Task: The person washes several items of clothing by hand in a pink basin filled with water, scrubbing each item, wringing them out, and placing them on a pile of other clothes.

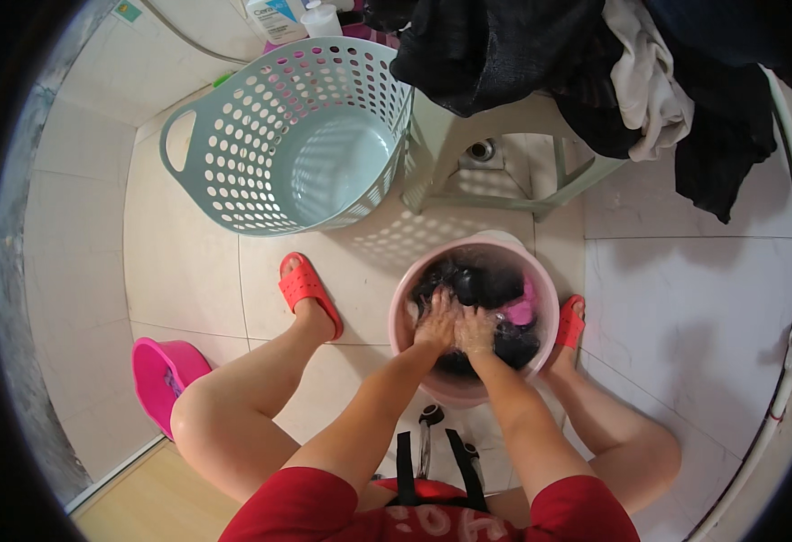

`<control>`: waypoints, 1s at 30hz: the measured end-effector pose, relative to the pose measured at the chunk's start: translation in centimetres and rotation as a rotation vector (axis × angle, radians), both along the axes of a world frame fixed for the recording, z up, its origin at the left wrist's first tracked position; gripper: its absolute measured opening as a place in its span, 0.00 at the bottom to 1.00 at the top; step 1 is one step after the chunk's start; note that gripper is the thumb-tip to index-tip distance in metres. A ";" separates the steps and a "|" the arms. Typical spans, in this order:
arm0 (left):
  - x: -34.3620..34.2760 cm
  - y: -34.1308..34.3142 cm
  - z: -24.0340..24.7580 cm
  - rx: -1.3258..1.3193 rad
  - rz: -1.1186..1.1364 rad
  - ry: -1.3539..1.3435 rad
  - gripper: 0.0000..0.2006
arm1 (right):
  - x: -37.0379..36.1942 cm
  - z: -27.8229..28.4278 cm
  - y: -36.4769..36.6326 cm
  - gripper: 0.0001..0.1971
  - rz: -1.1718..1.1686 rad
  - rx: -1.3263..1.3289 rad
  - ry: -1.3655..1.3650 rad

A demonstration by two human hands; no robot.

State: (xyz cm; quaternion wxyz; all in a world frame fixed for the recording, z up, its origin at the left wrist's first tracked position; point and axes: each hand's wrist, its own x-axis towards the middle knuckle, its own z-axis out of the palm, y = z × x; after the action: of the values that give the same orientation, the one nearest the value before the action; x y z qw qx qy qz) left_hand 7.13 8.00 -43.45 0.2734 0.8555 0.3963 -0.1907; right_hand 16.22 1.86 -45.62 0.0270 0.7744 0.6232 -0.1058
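Between my feet stands a pink basin (455, 392) of water with dark clothes (468, 285) soaking in it. My left hand (437, 325) is in the basin, its fingers stretched out over the wet dark cloth. Beside it, close together, my right hand (475, 331) presses on the same clothes with its fingers extended; the tips are partly under water. Neither hand visibly grasps anything. A bright pink piece (521, 311) lies in the water to the right of my hands; its kind cannot be made out.
Beyond the basin, a pale blue-green laundry basket (328, 176) stands far left. Dark clothes and a light garment (649, 81) hang over a pale stool (495, 194) at the far right. A magenta tub (154, 379) is near the left wall. Red slippers (301, 285) cover my feet.
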 end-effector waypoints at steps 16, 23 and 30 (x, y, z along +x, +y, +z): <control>-1.3 -4.1 6.1 -0.152 1.495 -0.841 0.07 | -4.3 6.7 -4.3 0.27 -0.158 -0.213 0.243; -3.6 -4.6 4.2 -0.119 1.524 -0.780 0.14 | -2.5 14.0 -2.9 0.21 -0.591 -0.024 0.524; -4.2 -1.4 4.7 -0.110 1.527 -0.918 0.18 | 1.1 25.7 -3.9 0.06 -0.503 0.327 0.928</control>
State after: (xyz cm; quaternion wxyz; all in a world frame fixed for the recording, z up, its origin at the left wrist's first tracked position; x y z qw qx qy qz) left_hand 2.91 6.57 -38.78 0.4983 0.3361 0.6997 0.3861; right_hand 17.32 -1.99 -19.90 -0.3972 0.7657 0.3738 -0.3410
